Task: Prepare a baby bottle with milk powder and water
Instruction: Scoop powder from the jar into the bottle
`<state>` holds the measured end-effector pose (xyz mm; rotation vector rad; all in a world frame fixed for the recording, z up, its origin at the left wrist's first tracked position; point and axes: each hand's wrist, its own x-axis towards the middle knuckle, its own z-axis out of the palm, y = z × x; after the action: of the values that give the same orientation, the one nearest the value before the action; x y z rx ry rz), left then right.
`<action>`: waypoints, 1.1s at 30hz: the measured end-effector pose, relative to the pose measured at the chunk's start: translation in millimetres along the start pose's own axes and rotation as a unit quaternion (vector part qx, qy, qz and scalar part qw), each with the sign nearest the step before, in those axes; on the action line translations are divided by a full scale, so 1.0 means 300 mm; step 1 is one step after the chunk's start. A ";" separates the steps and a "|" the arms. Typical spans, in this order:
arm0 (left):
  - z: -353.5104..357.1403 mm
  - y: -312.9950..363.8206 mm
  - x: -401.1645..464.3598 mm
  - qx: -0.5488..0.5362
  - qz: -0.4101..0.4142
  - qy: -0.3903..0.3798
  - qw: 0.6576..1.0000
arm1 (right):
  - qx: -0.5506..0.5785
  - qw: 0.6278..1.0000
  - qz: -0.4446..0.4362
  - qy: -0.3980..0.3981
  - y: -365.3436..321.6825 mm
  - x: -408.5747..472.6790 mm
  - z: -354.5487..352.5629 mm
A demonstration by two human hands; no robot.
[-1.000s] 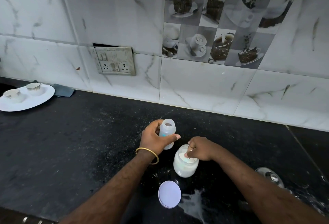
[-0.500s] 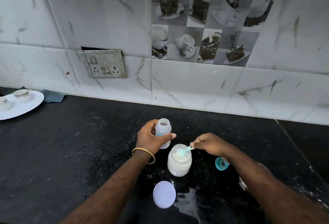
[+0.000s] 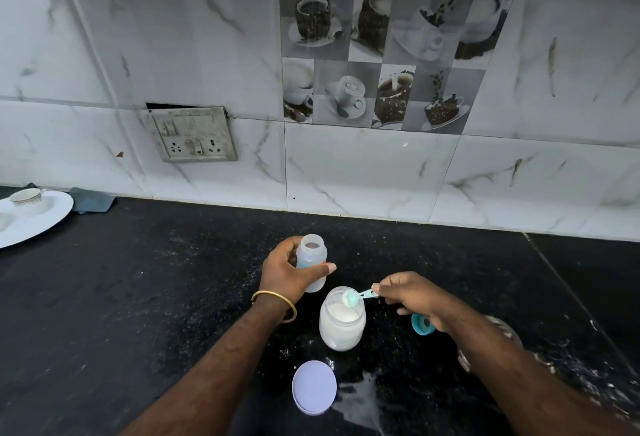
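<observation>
My left hand (image 3: 289,274) grips a small translucent baby bottle (image 3: 311,255), open at the top and upright above the black counter. Just right of it stands an open glass jar of white milk powder (image 3: 342,323). My right hand (image 3: 410,295) pinches the handle of a teal scoop (image 3: 354,297). The scoop's bowl is heaped with powder and hovers over the jar's mouth. The jar's pale lid (image 3: 314,387) lies flat on the counter in front. A teal bottle cap (image 3: 421,325) sits under my right wrist, partly hidden.
Spilled white powder (image 3: 363,397) lies right of the lid. A steel vessel (image 3: 502,328) is mostly hidden behind my right forearm. A white plate (image 3: 52,219) with cups sits far left beside a grey cloth (image 3: 91,200). A switch panel (image 3: 194,134) is on the tiled wall.
My right hand has lifted the scoop out of the jar with a heap of powder. The bottle has stayed in my left hand. The camera has shifted slightly.
</observation>
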<state>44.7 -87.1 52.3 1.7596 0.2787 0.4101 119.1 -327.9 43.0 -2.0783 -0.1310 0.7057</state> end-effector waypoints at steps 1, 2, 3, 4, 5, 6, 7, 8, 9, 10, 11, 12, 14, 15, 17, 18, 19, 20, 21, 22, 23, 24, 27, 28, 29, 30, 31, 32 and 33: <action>0.004 0.001 0.000 -0.001 0.001 -0.002 1.000 | -0.006 1.000 0.001 0.000 0.004 -0.001 0.002; 0.007 0.000 0.000 -0.001 0.002 -0.003 1.000 | -0.010 1.000 0.002 -0.001 0.008 -0.002 0.004; 0.009 -0.001 0.001 -0.001 0.003 -0.004 1.000 | -0.013 1.000 0.002 -0.001 0.009 -0.005 0.005; 0.009 -0.002 0.001 0.000 0.003 -0.005 1.000 | -0.014 1.000 0.001 0.000 0.010 -0.008 0.006; 0.010 -0.005 0.002 0.001 0.004 -0.006 1.000 | -0.012 1.000 0.001 0.001 0.009 -0.009 0.006; 0.009 -0.007 0.003 0.002 0.005 -0.007 1.000 | -0.008 1.000 0.000 0.002 0.009 -0.010 0.007; 0.009 -0.009 0.004 0.002 0.005 -0.007 1.000 | -0.005 1.000 0.001 0.003 0.008 -0.012 0.006; 0.007 -0.011 0.004 0.003 0.004 -0.007 1.000 | -0.003 1.000 0.002 0.003 0.007 -0.014 0.005; 0.006 -0.012 0.005 0.005 0.003 -0.008 1.000 | -0.002 1.000 0.003 0.004 0.006 -0.015 0.005; 0.005 -0.013 0.005 0.007 0.001 -0.009 1.000 | -0.001 1.000 0.003 0.007 0.005 -0.016 0.005; 0.003 -0.013 0.006 0.009 0.001 -0.010 1.000 | -0.003 1.000 -0.003 0.015 0.002 -0.017 0.007; 0.001 -0.012 0.005 0.011 0.001 -0.010 1.000 | -0.013 0.999 -0.020 0.029 -0.003 -0.016 0.011; -0.004 -0.008 0.005 0.016 0.003 -0.009 1.000 | -0.084 0.989 -0.095 0.070 -0.017 -0.014 0.028; -0.005 -0.008 0.005 0.017 0.005 -0.008 1.000 | -0.139 0.977 -0.140 0.085 -0.027 -0.013 0.043; -0.005 -0.013 0.003 0.015 0.006 -0.008 1.000 | -0.253 0.940 -0.205 0.101 -0.050 -0.017 0.088; -0.004 -0.017 0.002 0.013 0.005 -0.008 1.000 | -0.304 0.922 -0.214 0.104 -0.064 -0.021 0.112; -0.002 -0.022 0.000 0.012 0.004 -0.008 1.000 | -0.349 0.907 -0.211 0.103 -0.077 -0.024 0.134; -0.001 -0.025 -0.001 0.013 0.004 -0.008 1.000 | -0.388 0.894 -0.203 0.098 -0.089 -0.025 0.154; 0.000 -0.027 -0.002 0.013 0.006 -0.009 1.000 | -0.422 0.881 -0.193 0.090 -0.100 -0.023 0.171; 0.001 -0.029 -0.003 0.013 0.007 -0.009 1.000 | -0.449 0.870 -0.186 0.083 -0.110 -0.022 0.185; 0.001 -0.031 -0.003 0.012 0.006 -0.008 1.000 | -0.467 0.863 -0.178 0.076 -0.117 -0.018 0.197; 0.000 -0.032 -0.003 0.012 0.005 -0.007 1.000 | -0.477 0.860 -0.169 0.070 -0.122 -0.013 0.208; -0.008 -0.036 0.000 0.012 0.000 -0.003 1.000 | -0.460 0.878 -0.124 0.051 -0.123 0.005 0.231; -0.011 -0.038 0.001 0.012 -0.002 -0.001 1.000 | -0.445 0.887 -0.113 0.046 -0.124 0.012 0.236; -0.013 -0.040 0.001 0.013 -0.003 0.000 1.000 | -0.431 0.895 -0.104 0.039 -0.125 0.018 0.239; -0.015 -0.041 0.001 0.013 -0.005 0.001 1.000 | -0.421 0.901 -0.097 0.029 -0.126 0.025 0.239; -0.016 -0.043 0.000 0.012 -0.007 0.002 1.000 | -0.415 0.905 -0.091 0.016 -0.127 0.031 0.239; -0.017 -0.043 0.000 0.010 -0.009 0.003 1.000 | -0.410 0.908 -0.085 0.004 -0.128 0.036 0.235; -0.017 -0.044 -0.001 0.009 -0.011 0.003 1.000 | -0.403 0.912 -0.079 -0.007 -0.128 0.039 0.231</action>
<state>42.8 -79.8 40.3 1.7723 0.3069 0.3966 98.7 -250.4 39.2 -2.7977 -0.6914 0.6183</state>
